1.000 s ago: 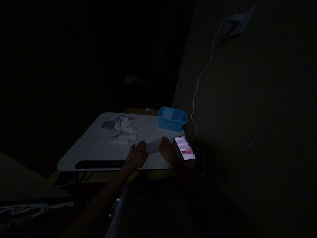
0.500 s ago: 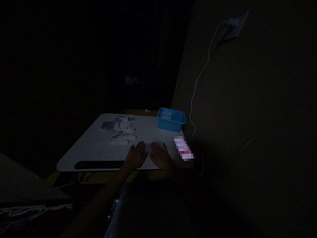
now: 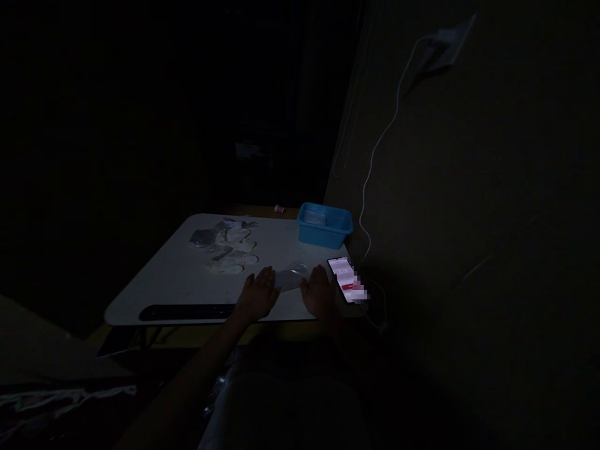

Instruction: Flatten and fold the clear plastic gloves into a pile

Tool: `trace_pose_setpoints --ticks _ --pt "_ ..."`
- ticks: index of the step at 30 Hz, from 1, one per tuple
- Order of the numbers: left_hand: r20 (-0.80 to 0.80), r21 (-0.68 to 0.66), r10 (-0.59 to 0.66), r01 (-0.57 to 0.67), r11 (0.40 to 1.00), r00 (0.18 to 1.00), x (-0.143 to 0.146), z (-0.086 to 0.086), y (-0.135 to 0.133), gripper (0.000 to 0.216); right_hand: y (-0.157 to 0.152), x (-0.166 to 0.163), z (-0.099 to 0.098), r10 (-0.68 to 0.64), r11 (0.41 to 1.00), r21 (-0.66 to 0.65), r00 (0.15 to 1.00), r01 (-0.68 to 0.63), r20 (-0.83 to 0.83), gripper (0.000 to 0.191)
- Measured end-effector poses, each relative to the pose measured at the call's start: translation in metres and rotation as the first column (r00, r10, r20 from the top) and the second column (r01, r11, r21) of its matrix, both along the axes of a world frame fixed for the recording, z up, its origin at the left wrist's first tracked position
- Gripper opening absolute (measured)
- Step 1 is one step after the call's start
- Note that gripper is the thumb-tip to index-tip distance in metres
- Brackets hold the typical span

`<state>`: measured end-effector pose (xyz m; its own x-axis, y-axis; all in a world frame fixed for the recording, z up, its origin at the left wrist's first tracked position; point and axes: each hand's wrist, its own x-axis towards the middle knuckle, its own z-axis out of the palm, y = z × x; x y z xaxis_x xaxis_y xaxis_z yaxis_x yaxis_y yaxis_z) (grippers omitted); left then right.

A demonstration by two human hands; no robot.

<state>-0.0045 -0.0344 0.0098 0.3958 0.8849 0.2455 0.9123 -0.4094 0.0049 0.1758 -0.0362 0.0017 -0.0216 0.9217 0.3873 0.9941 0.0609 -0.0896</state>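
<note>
A clear plastic bag lies flat near the front of the white table. My left hand rests flat at the bag's left end, fingers stretched out. Beside the bag's right end is my right hand, fingers extended, close to the lit phone. Neither hand grips anything. Several pale flat pieces, some seemingly in clear plastic, are spread over the table's left half; the dim light hides their kind.
A blue plastic basket with something pale inside stands at the table's back right corner. From a wall socket a white cable hangs down on the right. A dark slot runs along the table's front edge.
My right hand has slid right, off the middle of the clear bag, and now more of the bag shows between my hands. My left hand has stayed in place.
</note>
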Motion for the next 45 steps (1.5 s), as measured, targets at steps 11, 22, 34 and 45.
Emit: trace_pose_setpoints --ticks 11,22,34,45 --pt "0.059 0.038 -0.017 0.014 0.999 0.998 -0.001 -0.002 0.000 0.051 0.007 -0.026 0.015 0.443 0.896 -0.076 0.892 -0.437 0.091 0.048" --pt "0.053 0.019 -0.011 0.010 1.000 0.999 -0.001 0.003 -0.003 0.049 0.016 -0.014 0.011 0.109 0.994 0.018 0.992 -0.108 -0.067 0.047" --pt "0.210 0.074 -0.005 -0.010 0.997 0.978 -0.004 -0.002 -0.001 0.051 0.003 0.012 0.009 0.170 0.984 0.066 0.984 -0.166 -0.060 0.040" --pt "0.597 -0.028 0.021 -0.005 1.000 0.802 -0.013 -0.002 0.002 0.049 0.002 0.011 0.013 0.177 0.984 0.040 0.981 -0.175 -0.077 0.039"
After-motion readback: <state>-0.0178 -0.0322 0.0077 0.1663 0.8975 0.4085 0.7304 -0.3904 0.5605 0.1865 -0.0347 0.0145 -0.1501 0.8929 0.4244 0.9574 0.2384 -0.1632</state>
